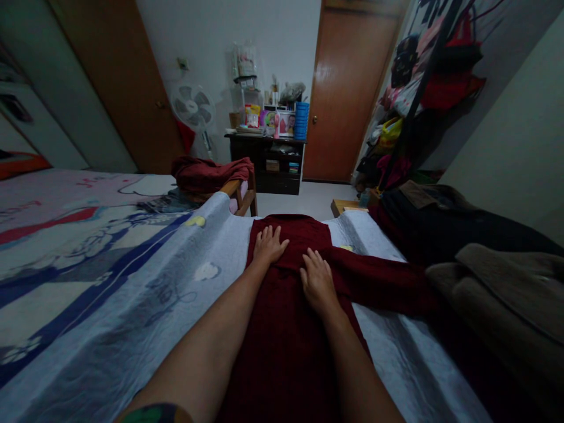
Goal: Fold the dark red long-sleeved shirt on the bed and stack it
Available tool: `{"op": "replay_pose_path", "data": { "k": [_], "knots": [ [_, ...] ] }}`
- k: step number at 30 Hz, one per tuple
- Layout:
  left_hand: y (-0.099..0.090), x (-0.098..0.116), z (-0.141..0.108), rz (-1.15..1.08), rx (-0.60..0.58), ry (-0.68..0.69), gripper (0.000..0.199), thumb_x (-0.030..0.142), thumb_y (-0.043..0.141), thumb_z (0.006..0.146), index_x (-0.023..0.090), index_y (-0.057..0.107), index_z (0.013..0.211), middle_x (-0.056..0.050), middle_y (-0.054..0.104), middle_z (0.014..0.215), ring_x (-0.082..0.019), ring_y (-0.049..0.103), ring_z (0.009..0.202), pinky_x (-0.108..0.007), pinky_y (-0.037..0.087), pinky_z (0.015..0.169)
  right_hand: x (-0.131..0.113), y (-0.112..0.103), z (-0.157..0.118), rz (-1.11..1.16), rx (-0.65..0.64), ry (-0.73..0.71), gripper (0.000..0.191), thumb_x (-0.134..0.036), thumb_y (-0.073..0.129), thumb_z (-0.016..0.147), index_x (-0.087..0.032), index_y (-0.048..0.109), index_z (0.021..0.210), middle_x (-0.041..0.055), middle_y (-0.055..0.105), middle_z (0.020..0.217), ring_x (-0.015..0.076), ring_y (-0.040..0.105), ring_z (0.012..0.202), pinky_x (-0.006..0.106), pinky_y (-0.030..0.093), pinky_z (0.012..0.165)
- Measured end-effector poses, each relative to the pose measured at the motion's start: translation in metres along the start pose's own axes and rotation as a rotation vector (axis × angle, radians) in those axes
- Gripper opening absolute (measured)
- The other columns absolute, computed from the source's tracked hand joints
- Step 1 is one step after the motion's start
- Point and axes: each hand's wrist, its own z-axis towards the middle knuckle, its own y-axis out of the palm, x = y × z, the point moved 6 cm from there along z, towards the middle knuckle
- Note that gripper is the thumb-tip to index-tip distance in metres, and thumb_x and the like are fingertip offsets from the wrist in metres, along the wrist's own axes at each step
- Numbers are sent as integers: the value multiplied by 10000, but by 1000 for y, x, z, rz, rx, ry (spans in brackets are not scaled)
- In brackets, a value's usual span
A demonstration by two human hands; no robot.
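Note:
A dark red garment lies spread on a light blue patterned cloth, with one sleeve stretched out to the right. My left hand rests on the garment's upper left part, palm down, fingers apart. Lower and to the right, my right hand lies on the garment near the base of that sleeve, its fingers spread and holding nothing. The garment's lower end runs out of view between my forearms.
Dark and brown clothes are piled at the right. A folded reddish cloth lies on a wooden rail at the left, beside a patterned bedspread. Farther back stand a fan and a black cabinet.

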Motion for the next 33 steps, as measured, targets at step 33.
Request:
{"op": "replay_pose_path", "data": {
  "k": [33],
  "knots": [
    [-15, -1, 1, -227, 84, 97, 344, 291, 415, 950, 186, 616, 1208, -62, 634, 1274, -181, 572, 1166, -310, 407, 1033, 31, 14, -4, -75, 44, 271, 477, -318, 423, 924, -180, 510, 1373, 90, 417, 1488, 285, 338, 1358, 417, 238, 1106]
  ]
}}
